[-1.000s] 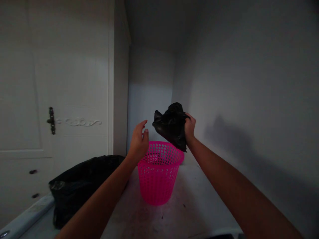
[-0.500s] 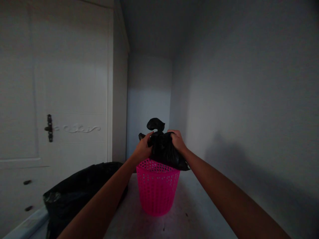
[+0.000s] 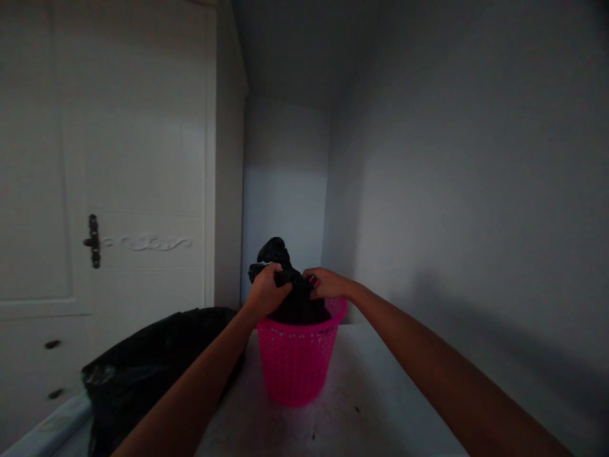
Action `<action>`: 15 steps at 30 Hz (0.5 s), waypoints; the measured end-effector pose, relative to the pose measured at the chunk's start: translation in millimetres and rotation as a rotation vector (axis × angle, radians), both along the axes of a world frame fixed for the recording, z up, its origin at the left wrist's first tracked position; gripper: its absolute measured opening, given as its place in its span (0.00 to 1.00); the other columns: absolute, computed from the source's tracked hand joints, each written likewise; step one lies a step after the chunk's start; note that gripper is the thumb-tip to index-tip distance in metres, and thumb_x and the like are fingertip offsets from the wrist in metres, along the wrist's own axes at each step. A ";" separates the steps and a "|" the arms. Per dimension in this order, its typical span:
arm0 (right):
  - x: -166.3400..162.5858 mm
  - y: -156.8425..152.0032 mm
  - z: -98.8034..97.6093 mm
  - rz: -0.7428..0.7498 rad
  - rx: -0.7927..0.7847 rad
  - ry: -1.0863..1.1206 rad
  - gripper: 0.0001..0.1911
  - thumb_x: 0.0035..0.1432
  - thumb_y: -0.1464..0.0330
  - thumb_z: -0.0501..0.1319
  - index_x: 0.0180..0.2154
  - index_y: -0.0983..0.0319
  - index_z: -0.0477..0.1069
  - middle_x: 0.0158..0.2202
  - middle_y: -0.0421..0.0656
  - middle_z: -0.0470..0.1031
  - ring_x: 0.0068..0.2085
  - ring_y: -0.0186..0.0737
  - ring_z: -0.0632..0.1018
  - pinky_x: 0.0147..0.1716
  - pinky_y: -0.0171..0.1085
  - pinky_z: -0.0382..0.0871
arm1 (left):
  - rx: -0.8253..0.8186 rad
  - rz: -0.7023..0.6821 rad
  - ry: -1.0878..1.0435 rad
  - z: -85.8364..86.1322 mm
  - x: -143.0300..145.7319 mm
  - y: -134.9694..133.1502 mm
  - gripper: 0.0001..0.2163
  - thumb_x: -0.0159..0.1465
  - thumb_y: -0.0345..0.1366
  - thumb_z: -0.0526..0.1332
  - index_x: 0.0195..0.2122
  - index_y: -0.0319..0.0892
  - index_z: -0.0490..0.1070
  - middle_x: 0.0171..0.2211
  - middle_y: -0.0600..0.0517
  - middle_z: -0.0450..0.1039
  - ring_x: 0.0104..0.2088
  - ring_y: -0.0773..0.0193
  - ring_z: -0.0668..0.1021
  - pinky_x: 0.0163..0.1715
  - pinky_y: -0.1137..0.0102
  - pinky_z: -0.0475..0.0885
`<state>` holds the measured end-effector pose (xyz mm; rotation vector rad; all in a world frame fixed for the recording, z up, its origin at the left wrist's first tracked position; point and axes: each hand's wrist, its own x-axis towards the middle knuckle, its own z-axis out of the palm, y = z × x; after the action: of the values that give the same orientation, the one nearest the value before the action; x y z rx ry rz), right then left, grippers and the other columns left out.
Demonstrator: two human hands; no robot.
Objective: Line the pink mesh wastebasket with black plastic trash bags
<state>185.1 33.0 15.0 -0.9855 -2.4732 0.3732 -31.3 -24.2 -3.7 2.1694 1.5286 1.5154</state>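
A pink perforated plastic basket (image 3: 295, 368) stands on a pale surface (image 3: 380, 393) in front of me. A crumpled black plastic bag (image 3: 291, 298) sits in its mouth, partly inside, with a twisted end sticking up. My left hand (image 3: 266, 293) grips the bag's left side with curled fingers. My right hand (image 3: 324, 283) holds the bag's right side just above the basket rim. Both forearms reach in from below.
A large black bag (image 3: 143, 365) lies on the surface to the left of the basket. A white cabinet door with a dark handle (image 3: 92, 241) is at the left. Plain white walls close in behind and at the right.
My right hand brought the black bag from up high down to the basket. My left hand joined it, and the bag has sunk into the basket's mouth.
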 end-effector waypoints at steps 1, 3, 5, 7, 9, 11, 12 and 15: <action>-0.1 -4.1 0.5 0.027 -0.005 0.012 0.21 0.44 0.75 0.74 0.44 0.63 0.80 0.40 0.41 0.81 0.39 0.40 0.78 0.39 0.35 0.70 | -0.013 0.037 0.020 0.5 0.2 -2.5 0.07 0.61 0.32 0.64 0.41 0.44 0.70 0.37 0.49 0.78 0.40 0.55 0.81 0.41 0.65 0.71; -1.0 -12.8 1.3 0.035 0.059 0.060 0.19 0.45 0.69 0.77 0.42 0.62 0.80 0.43 0.44 0.80 0.43 0.42 0.78 0.42 0.36 0.70 | -0.031 0.069 0.066 1.5 2.6 -7.0 0.06 0.63 0.31 0.61 0.42 0.44 0.70 0.38 0.48 0.79 0.40 0.54 0.81 0.42 0.65 0.70; -2.0 -20.0 0.4 -0.019 0.165 0.086 0.10 0.54 0.65 0.74 0.35 0.62 0.79 0.41 0.44 0.79 0.42 0.42 0.77 0.42 0.37 0.68 | -0.040 0.042 0.114 2.4 7.3 -11.0 0.08 0.64 0.28 0.59 0.42 0.44 0.70 0.38 0.48 0.80 0.42 0.54 0.82 0.42 0.65 0.70; -1.5 -24.7 -2.9 -0.090 0.227 0.078 0.07 0.61 0.67 0.69 0.31 0.62 0.77 0.35 0.43 0.78 0.38 0.40 0.76 0.39 0.37 0.65 | -0.048 0.015 0.139 3.2 12.2 -14.1 0.09 0.64 0.27 0.57 0.44 0.44 0.70 0.38 0.48 0.80 0.42 0.54 0.82 0.43 0.64 0.70; 0.7 -27.8 -7.8 -0.135 0.240 0.072 0.06 0.64 0.71 0.64 0.33 0.62 0.76 0.32 0.41 0.77 0.35 0.38 0.74 0.37 0.36 0.62 | -0.048 -0.029 0.166 4.3 15.5 -16.1 0.11 0.66 0.28 0.57 0.48 0.44 0.70 0.39 0.48 0.81 0.43 0.53 0.82 0.44 0.64 0.71; 3.2 -31.2 -13.2 -0.150 0.226 0.094 0.06 0.66 0.74 0.60 0.37 0.62 0.76 0.31 0.40 0.77 0.34 0.37 0.74 0.36 0.35 0.61 | -0.024 -0.091 0.218 5.8 16.7 -16.7 0.12 0.66 0.31 0.60 0.51 0.45 0.71 0.43 0.47 0.82 0.46 0.53 0.83 0.47 0.64 0.72; 3.9 -33.3 -15.5 -0.147 0.202 0.106 0.05 0.67 0.73 0.60 0.39 0.62 0.75 0.32 0.40 0.77 0.34 0.37 0.75 0.36 0.35 0.61 | -0.018 -0.101 0.250 6.7 17.1 -16.6 0.12 0.66 0.32 0.62 0.51 0.45 0.72 0.45 0.47 0.82 0.48 0.53 0.83 0.49 0.64 0.72; 2.8 -41.3 -19.9 -0.142 0.076 0.143 0.07 0.61 0.71 0.67 0.42 0.62 0.74 0.37 0.42 0.80 0.36 0.37 0.77 0.35 0.34 0.63 | -0.050 -0.001 0.306 9.8 19.7 -16.7 0.09 0.68 0.33 0.60 0.48 0.45 0.74 0.46 0.45 0.83 0.49 0.51 0.83 0.49 0.62 0.72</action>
<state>187.8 -8.4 -4.9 -1.0572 -2.2581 0.2900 -11.6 -40.9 6.1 2.4613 1.6250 1.1716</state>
